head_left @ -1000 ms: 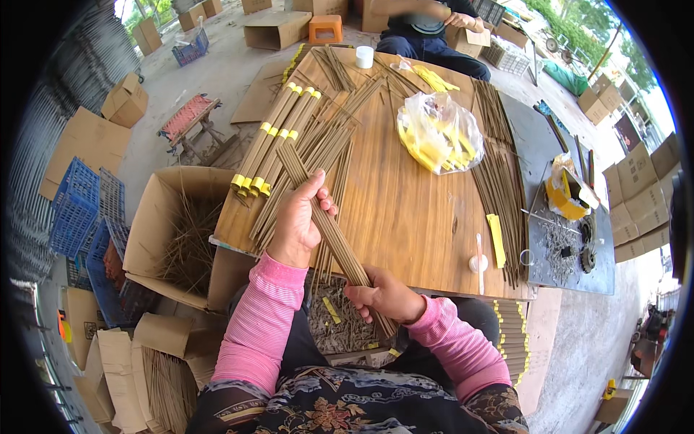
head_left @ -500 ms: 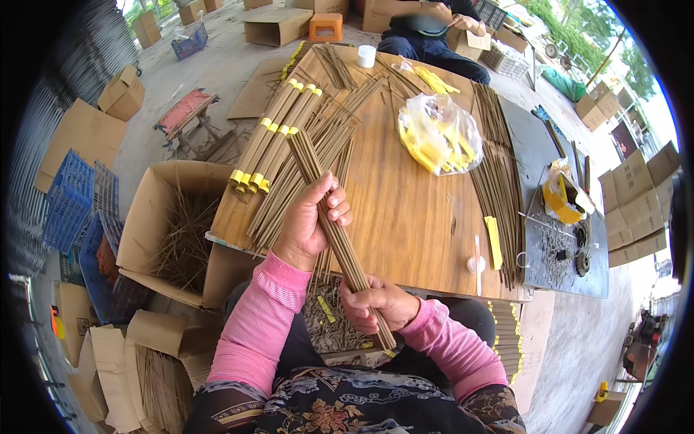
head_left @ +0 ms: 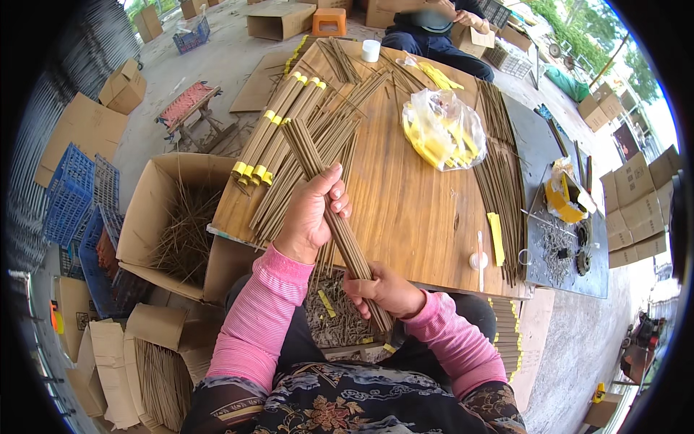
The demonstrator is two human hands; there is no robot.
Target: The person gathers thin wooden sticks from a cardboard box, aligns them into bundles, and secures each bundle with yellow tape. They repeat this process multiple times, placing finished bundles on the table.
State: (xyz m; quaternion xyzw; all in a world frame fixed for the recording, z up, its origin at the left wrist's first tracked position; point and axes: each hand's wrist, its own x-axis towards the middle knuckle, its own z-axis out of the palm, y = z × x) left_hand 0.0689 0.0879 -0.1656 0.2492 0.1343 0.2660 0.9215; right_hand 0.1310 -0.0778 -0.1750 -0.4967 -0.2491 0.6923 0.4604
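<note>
A loose bundle of thin brown incense sticks is held slantwise before me, over the table's near edge. Around its middle wraps my left hand, thumb on top. Lower down, my right hand grips the bundle near its bottom end, fingers curled about it. On the table's left lie finished bundles with yellow paper bands. Loose sticks are spread beside them, partly behind my left hand. A clear plastic bag of yellow paper strips rests farther back on the wooden table.
At the left stands a cardboard box of tangled sticks. More sticks line the table's right side, beside a grey board with a yellow container. A small round pot sits near the front. Another person sits across the table.
The bundle's upper end has shifted slightly left and its lower end is fanned a little differently in my right hand. My right fingers have moved a little on the sticks. The view has shifted slightly.
</note>
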